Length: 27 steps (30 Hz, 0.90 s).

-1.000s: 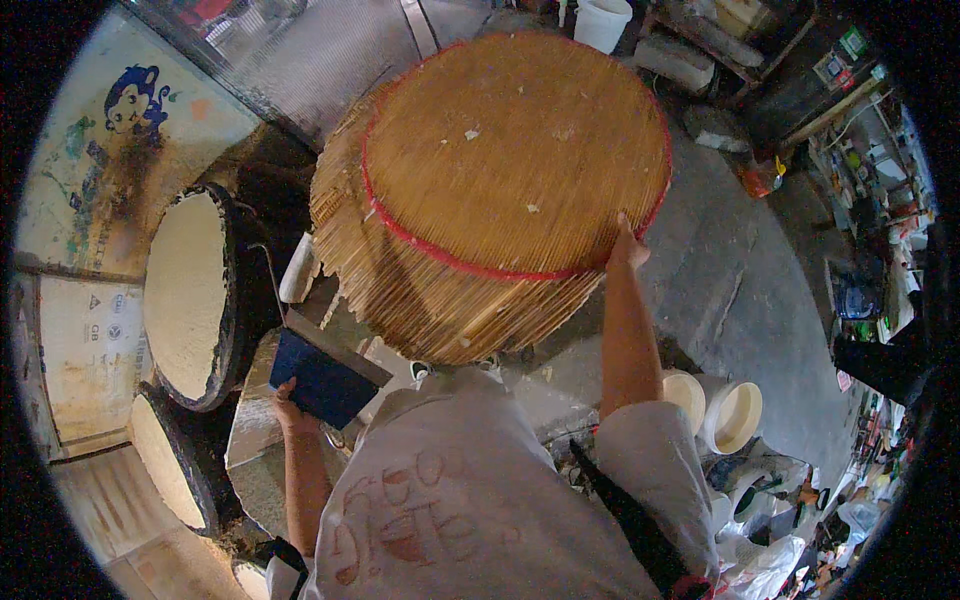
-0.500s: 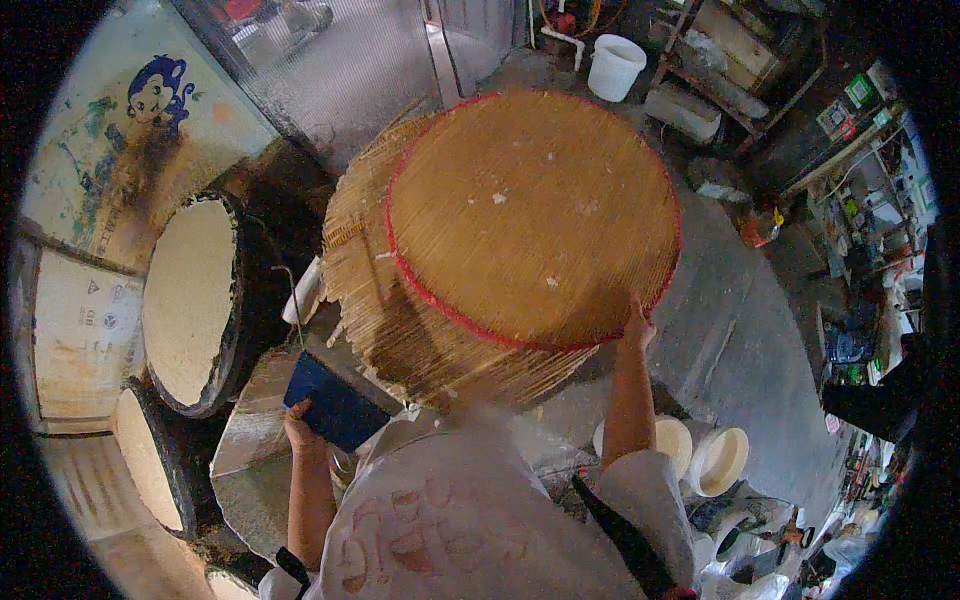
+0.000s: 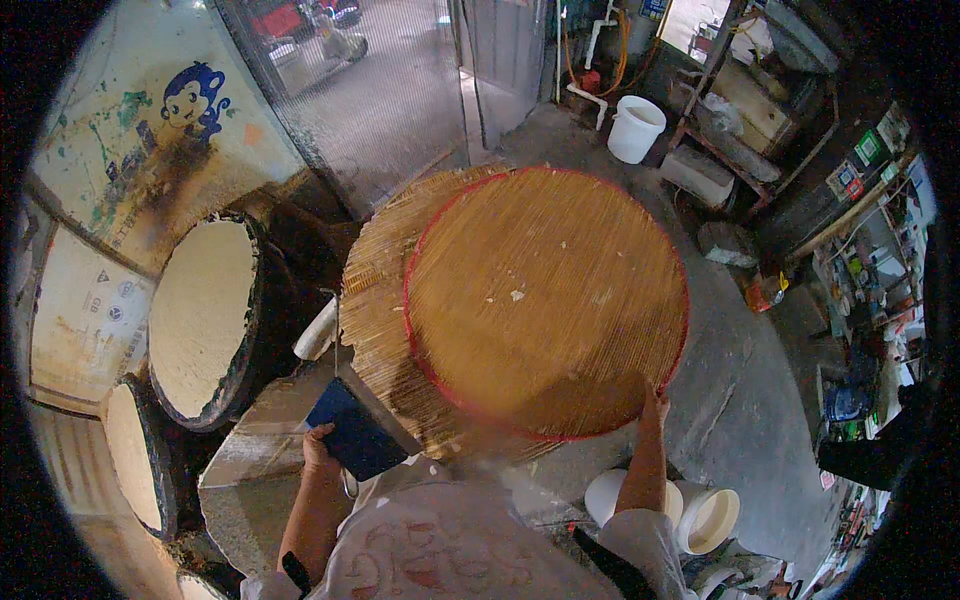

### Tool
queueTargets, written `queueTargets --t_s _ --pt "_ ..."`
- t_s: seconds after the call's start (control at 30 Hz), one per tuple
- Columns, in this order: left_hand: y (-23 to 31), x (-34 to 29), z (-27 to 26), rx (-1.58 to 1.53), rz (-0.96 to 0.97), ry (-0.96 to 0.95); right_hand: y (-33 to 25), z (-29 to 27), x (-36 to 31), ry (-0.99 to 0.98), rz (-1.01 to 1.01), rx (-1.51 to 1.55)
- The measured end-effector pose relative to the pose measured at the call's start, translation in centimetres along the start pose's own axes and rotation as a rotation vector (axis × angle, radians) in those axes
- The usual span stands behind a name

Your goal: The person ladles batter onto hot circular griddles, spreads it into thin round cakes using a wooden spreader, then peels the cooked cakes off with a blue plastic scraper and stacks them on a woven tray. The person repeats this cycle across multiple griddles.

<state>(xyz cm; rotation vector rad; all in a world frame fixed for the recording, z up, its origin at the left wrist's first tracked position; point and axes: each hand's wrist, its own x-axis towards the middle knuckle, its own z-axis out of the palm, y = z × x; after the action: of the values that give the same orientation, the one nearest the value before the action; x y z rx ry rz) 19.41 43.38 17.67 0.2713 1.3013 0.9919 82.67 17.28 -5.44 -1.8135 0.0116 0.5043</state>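
A round mat of fine slats with a red rim (image 3: pixel 548 290) fills the middle, a few pale flecks on its surface. It overlaps a larger, ragged-edged straw-coloured slatted mat (image 3: pixel 375 285), which shows at its left and lower side. My right hand (image 3: pixel 655 397) grips the red rim at the lower right; the fingers are partly hidden there. At the lower left, my left hand (image 3: pixel 320 450) is closed on the edge of a dark blue flat board (image 3: pixel 362 428), with the thumb on its upper face. A thin hooked wire (image 3: pixel 337 335) rises near the board.
Left stand large dark-edged round vessels with cream-coloured tops (image 3: pixel 203 320). A white bucket (image 3: pixel 637 130) is at the back, beside a cluttered rack (image 3: pixel 750 110). White tubs (image 3: pixel 708 520) sit near my right forearm. Crowded shelves (image 3: pixel 880 270) line the right side.
My view has tilted up, so most of the scene sits lower in the picture. Both hands keep their holds on the red-rimmed mat and the blue board.
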Motion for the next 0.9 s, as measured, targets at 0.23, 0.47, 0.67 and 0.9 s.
queueTargets --t_s 0.23,0.47,0.67,0.9 --pt "-0.6 -1.0 2.4 -0.012 0.005 -0.066 -0.5 1.6 1.5 0.027 -0.23 0.034" --pt "-3.3 1.8 2.7 -0.047 -0.105 -0.062 -5.5 4.3 0.7 0.14 -0.02 -0.259" --pt "-4.0 4.5 4.5 -0.095 -0.147 -0.013 -6.0 5.5 -1.8 0.041 0.032 0.108" --pt "-4.0 7.2 6.2 -0.101 -0.079 -0.278 -5.8 5.8 -4.1 0.382 -0.151 -0.74"
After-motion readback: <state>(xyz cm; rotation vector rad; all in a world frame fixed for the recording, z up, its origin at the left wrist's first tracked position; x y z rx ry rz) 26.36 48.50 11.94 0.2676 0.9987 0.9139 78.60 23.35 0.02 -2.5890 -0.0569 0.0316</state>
